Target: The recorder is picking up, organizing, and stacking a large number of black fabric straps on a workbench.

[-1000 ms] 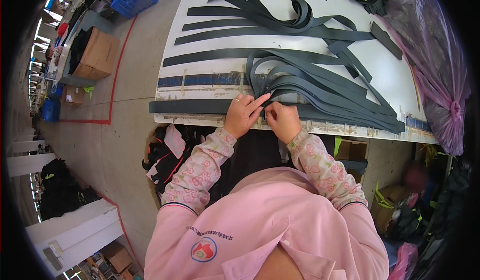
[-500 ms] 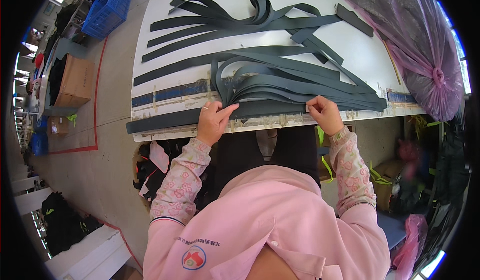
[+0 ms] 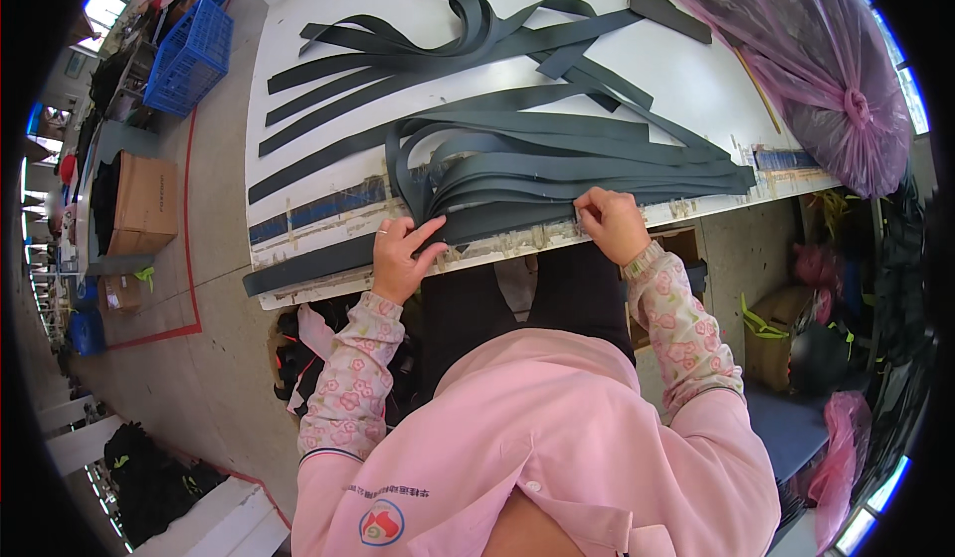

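Observation:
A long dark grey flat strip [image 3: 333, 256] lies along the front edge of the white table, with a looped bundle of similar strips [image 3: 557, 167] just behind it. My left hand [image 3: 400, 262] is at the strip beside the bundle's folded end. Its index fingertip touches the strip, and the thumb stands apart from it. Farther right, my right hand [image 3: 615, 225] has thumb and index finger pinched at the strip's edge, below the bundle. The fingers partly hide what lies between them.
More loose, curled strips [image 3: 398, 60] spread over the back of the table [image 3: 343, 164]. A tied pink plastic bag [image 3: 846, 109] bulges over the right corner. On the left stand a blue crate [image 3: 191, 57] and a cardboard box [image 3: 144, 206]. Worn tape covers the table's front edge.
The view has turned slightly, shifting the table leftward. My left thumb and index finger have spread farther apart. My right hand keeps its pinch near the same part of the strip.

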{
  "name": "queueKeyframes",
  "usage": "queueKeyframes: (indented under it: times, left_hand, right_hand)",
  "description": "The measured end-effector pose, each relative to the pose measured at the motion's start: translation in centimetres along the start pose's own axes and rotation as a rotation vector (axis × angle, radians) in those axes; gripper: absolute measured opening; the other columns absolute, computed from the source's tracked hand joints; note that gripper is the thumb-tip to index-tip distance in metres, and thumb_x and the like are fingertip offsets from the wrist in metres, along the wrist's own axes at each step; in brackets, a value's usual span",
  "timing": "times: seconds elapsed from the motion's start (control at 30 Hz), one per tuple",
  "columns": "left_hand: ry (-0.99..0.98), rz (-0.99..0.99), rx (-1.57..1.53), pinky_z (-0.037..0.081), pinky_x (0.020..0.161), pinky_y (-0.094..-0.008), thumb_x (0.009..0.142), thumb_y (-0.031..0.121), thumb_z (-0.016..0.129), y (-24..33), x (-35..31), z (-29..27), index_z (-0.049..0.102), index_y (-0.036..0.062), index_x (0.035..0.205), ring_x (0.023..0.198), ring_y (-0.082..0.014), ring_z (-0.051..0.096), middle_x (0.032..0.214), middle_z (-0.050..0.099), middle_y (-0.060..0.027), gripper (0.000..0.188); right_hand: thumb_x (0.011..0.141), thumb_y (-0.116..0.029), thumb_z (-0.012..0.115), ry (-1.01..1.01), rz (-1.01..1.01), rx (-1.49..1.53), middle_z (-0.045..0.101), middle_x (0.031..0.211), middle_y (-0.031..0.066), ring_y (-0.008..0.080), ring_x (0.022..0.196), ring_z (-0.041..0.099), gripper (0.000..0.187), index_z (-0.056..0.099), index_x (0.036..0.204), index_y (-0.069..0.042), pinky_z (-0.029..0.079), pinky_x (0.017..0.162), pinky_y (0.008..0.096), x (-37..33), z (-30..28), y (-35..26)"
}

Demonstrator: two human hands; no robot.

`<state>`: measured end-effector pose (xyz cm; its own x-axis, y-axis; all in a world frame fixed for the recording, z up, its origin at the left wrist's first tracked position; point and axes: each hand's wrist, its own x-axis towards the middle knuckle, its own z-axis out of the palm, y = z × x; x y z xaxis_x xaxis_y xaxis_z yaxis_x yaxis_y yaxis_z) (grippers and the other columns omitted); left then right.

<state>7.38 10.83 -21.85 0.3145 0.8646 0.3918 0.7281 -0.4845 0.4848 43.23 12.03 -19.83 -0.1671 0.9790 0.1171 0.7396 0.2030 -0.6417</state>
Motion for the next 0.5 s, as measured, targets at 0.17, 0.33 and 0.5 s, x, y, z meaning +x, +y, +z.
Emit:
queueKeyframes:
  times: [0.17, 0.33, 0.5]
  left_hand:
    - [0.008, 0.001, 0.011, 0.042, 0.070, -0.0374, 0.076, 0.025, 0.080, -0.3, -0.1, 0.1, 0.075, 0.0213, 0.115, 0.077, -0.0249, 0.047, 0.082, 0.048, -0.0044, 0.040]
    - [0.034, 0.010, 0.017, 0.042, 0.070, -0.0368, 0.079, 0.019, 0.078, -0.3, -0.2, -0.3, 0.075, 0.0226, 0.115, 0.076, -0.0244, 0.048, 0.081, 0.048, -0.0040, 0.037]
    - [0.029, 0.011, 0.019, 0.042, 0.070, -0.0366, 0.081, 0.010, 0.072, -0.1, 0.0, 0.2, 0.074, 0.0274, 0.120, 0.075, -0.0246, 0.048, 0.080, 0.047, -0.0039, 0.042]
  right_hand:
    - [0.087, -0.005, 0.065, -0.035, 0.066, 0.146, 0.067, 0.072, 0.0105, 0.0163, 0.062, 0.062, 0.009, 0.069, 0.094, 0.001, 0.050, 0.060, 0.0297, 0.3, -0.5, -0.1]
    - [0.088, -0.005, 0.064, -0.218, 0.181, 0.482, 0.067, 0.072, 0.0076, 0.0123, 0.064, 0.062, 0.014, 0.069, 0.099, 0.002, 0.049, 0.060, 0.0264, 0.7, 0.5, -3.8]
    - [0.088, -0.007, 0.062, -0.736, 0.109, 0.639, 0.064, 0.068, 0.0074, 0.0156, 0.062, 0.061, 0.041, 0.060, 0.128, -0.001, 0.049, 0.062, 0.0332, 1.1, 4.6, -7.4]
